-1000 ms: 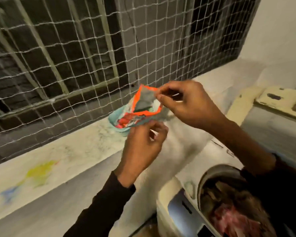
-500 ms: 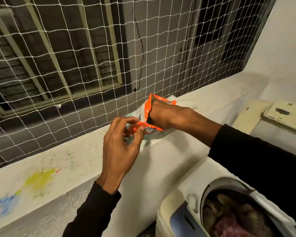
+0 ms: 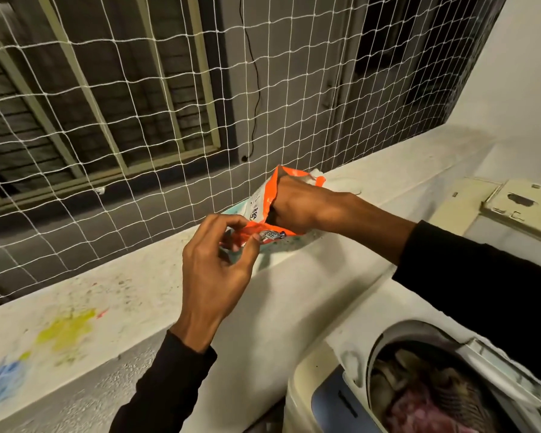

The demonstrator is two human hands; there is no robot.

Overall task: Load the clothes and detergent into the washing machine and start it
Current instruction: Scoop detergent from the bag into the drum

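Note:
An orange-rimmed detergent pouch point(image 3: 263, 201) rests on the white ledge point(image 3: 132, 285), its mouth held wide. My left hand point(image 3: 219, 270) pinches the lower edge of the pouch mouth. My right hand point(image 3: 297, 207) is thrust inside the pouch with its fingers hidden. At the lower right, the top-loading washing machine point(image 3: 322, 392) stands with its drum uncovered, and brown and pink clothes point(image 3: 425, 401) lie inside.
A white safety net point(image 3: 169, 98) stretches above the ledge, in front of a barred window. Yellow and blue paint stains point(image 3: 63, 332) mark the ledge at left. The machine's raised lid point(image 3: 512, 204) sits at the far right.
My right hand went from pinching the pouch's upper edge to reaching inside it. My left hand kept its grip on the lower edge. The view tilted slightly.

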